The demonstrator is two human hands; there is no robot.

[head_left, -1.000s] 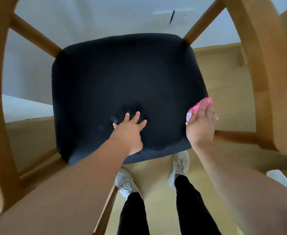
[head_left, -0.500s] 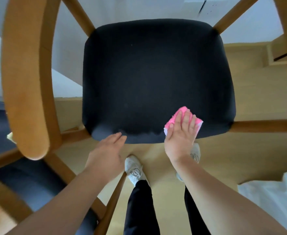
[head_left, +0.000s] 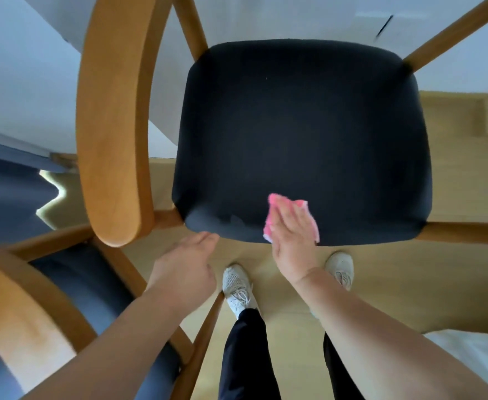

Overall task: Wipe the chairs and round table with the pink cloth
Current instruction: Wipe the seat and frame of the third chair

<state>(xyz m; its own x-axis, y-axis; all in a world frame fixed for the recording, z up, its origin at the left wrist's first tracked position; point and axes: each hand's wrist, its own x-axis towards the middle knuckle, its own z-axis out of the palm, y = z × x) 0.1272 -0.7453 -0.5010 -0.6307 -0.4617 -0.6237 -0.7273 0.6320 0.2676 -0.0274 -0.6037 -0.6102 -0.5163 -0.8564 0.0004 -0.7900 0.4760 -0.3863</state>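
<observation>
- The pink cloth point(head_left: 274, 204) lies flat on the black seat point(head_left: 300, 131) of the chair, right at the front edge and about midway across. Half a second ago it sat further toward the seat's right side.
- The right hand point(head_left: 292, 241) presses down on the cloth, its fingers point(head_left: 288, 215) straight and close together. Pink shows past the fingertips and along both sides of the hand.
- The left hand point(head_left: 185, 264) is off the seat, over the floor point(head_left: 410, 284) by the front left corner. A second ago it was pressing into the cushion. Its fingers point(head_left: 206, 241) are blurred but look stretched out and held together, gripping nothing.
- The wooden armrest point(head_left: 113, 119) curves down just left of the seat, its tip near the left hand.
- White shoes point(head_left: 237, 287) stand on the floor below the seat's front edge.
- A second chair point(head_left: 93, 284) with a blue seat sits at the lower left.
</observation>
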